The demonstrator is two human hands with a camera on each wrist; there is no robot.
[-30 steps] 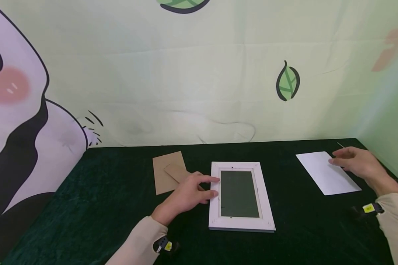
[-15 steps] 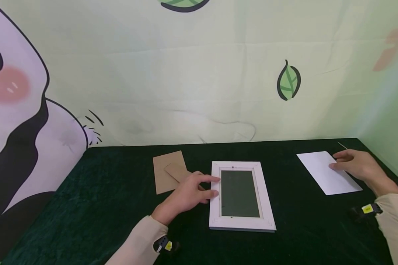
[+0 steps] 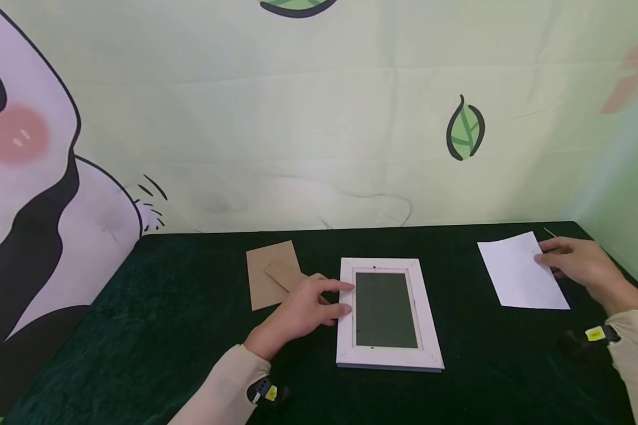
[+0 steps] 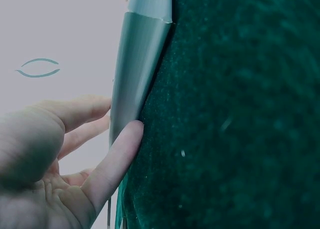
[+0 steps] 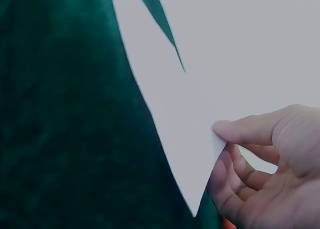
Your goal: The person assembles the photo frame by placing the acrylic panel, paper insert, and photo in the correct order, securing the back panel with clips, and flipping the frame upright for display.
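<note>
the right hand (image 3: 582, 265) pinches the far right edge of the thin white paper sheet (image 3: 521, 274) on the dark green velvet table (image 3: 191, 307); it looks light, floppy and easily creased, best held by that edge. the left hand (image 3: 300, 313), fingers straight, steadies the white rectangular picture frame (image 3: 345, 307)

left hand (image 3: 303, 310) flat, right hand (image 3: 579, 262) pinching

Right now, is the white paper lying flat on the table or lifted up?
Lifted at one side. The right hand pinches the white paper at its edge, thumb on top, fingers underneath.
</note>
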